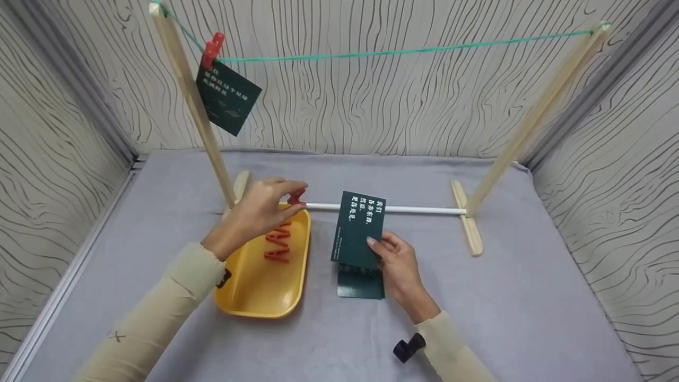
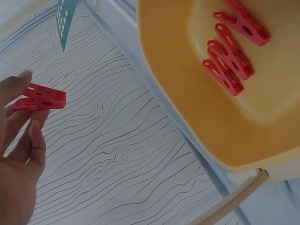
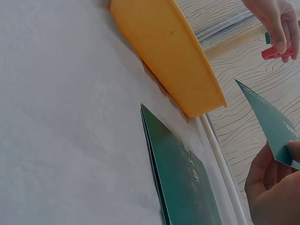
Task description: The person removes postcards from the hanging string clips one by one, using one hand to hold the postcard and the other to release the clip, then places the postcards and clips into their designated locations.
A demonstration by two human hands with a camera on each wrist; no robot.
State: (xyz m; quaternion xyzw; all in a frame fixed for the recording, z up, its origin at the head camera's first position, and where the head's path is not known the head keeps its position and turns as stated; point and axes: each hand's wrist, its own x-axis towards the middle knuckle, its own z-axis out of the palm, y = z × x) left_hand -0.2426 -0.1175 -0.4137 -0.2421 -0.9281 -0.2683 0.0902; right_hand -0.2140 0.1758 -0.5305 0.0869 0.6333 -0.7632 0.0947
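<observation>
Between thumb and fingers, my left hand (image 1: 265, 204) pinches a red clothespin (image 2: 44, 97) above the far end of the yellow tray (image 1: 302, 276). Several more red clothespins (image 2: 229, 58) lie inside that tray. My right hand (image 1: 399, 262) holds a dark green card (image 1: 358, 228) with white writing by its lower right side, thumb on top. Under it, a small stack of similar cards (image 3: 180, 173) rests on the cloth. Another green card (image 1: 229, 98) hangs from the string at the left, clipped by a red clothespin (image 1: 213, 49).
A green string (image 1: 371, 53) runs between the left wooden post (image 1: 188, 101) and the right wooden post (image 1: 536, 116). A white rod (image 1: 424, 210) joins the posts low down, behind the cards. Grey cloth covers the table, with wood-patterned walls around it.
</observation>
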